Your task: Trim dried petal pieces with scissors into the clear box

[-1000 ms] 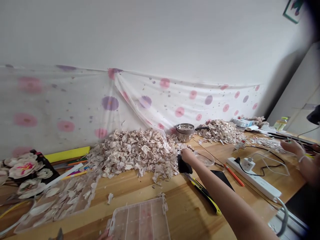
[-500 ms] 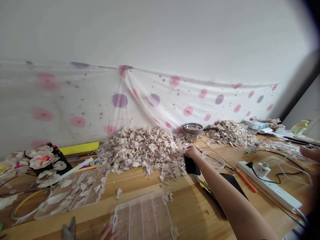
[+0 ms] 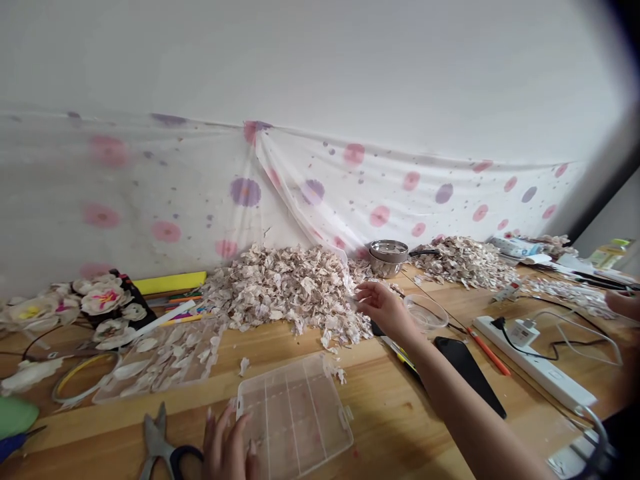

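Looks partway, with flakes (image 3: 146, 345) spread in tray (image 3: 175, 383) at box's (image 3: 295, 419) 10 o'clock, plenty left in pile (image 3: 290, 283) at 12, right hand (image 3: 384, 309) half-curled at 1, left hand (image 3: 227, 445) loosely bent at 9, holds unclear.

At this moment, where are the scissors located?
In the head view, the scissors lie on the wooden table at the lower left, just left of the person's left hand.

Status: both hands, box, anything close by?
Left hand at box's left edge. Right hand by pile's right side. Box flat. Scissors close beside left hand.
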`<state>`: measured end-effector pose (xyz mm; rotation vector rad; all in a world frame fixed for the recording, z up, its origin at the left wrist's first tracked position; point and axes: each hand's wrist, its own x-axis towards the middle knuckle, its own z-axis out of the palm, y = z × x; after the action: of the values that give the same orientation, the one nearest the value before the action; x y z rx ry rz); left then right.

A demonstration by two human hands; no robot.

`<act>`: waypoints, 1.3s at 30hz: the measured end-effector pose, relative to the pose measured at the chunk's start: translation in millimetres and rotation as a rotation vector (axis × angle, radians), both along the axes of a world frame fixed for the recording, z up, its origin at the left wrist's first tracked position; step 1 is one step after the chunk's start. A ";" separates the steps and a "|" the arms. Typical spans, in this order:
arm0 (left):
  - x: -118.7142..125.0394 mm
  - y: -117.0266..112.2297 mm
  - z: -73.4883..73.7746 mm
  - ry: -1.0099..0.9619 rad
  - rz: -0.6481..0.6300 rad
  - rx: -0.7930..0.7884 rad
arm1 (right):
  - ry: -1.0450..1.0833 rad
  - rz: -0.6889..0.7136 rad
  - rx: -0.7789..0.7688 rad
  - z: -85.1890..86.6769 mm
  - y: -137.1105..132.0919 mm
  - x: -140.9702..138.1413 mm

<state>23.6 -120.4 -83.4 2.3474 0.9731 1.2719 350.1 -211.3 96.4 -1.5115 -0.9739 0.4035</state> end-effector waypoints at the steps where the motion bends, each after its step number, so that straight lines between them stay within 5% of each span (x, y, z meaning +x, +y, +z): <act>1: 0.1 -1.8 15.8 0.030 -0.028 0.021 | -0.003 0.044 0.020 1.2 -1.8 -13.4; 3: 3.1 -7.0 53.6 0.048 -0.081 -0.064 | -0.007 0.125 0.039 1.5 -3.7 -39.9; 6: 16.5 -12.7 109.7 0.051 -0.214 -0.397 | -0.020 0.219 0.036 -3.2 -3.3 -75.4; 8: 29.6 -10.6 133.9 0.008 -0.325 -0.582 | -0.032 0.258 0.029 -9.3 -1.5 -93.8; 10: 42.2 -4.2 142.6 -0.024 -0.401 -0.722 | -0.037 0.285 0.024 -17.4 0.9 -106.9; 15: 56.9 9.8 123.9 -0.135 -0.532 -0.899 | 0.015 0.322 0.003 -43.3 7.4 -118.4; 23: 46.8 8.6 106.7 -0.194 -0.471 -0.888 | 0.079 0.260 -0.060 -79.4 7.5 -118.1; 32: 42.4 15.1 107.6 -0.232 -0.307 -0.829 | -0.367 0.155 -0.266 -78.3 -0.1 -111.3; 39: 41.6 15.7 109.0 -0.205 -0.338 -0.945 | -0.574 0.161 -0.398 -82.3 0.6 -116.6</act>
<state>65.2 -104.7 25.6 1.5178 0.8068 0.6681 233.5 -210.7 14.1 -1.9711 -1.5383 0.2895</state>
